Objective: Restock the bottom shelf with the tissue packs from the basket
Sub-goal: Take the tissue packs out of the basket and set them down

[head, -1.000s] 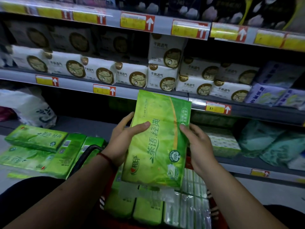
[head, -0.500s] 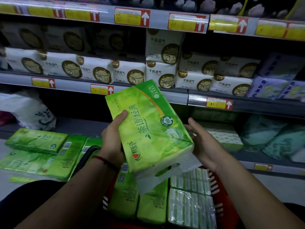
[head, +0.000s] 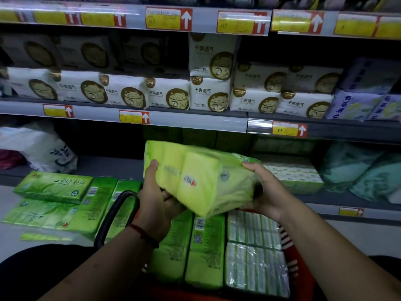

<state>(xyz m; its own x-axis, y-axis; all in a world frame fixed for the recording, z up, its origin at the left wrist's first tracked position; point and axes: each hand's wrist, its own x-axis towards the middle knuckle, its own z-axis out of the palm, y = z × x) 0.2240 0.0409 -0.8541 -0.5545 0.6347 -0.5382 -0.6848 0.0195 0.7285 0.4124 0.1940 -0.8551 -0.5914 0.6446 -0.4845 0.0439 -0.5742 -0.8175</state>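
A green tissue pack [head: 201, 177] was gripped at both ends, the left hand [head: 156, 203] curled round one and the right hand [head: 269, 192] round the other. It was held tilted above the red basket [head: 297, 268], before the bottom shelf [head: 112, 168]; its print was too blurred to be read.

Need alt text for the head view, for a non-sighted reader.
A left hand and right hand hold a green tissue pack over a red basket of more packs, before the bottom shelf. At left lie other green packs; white packs fill the shelf above.
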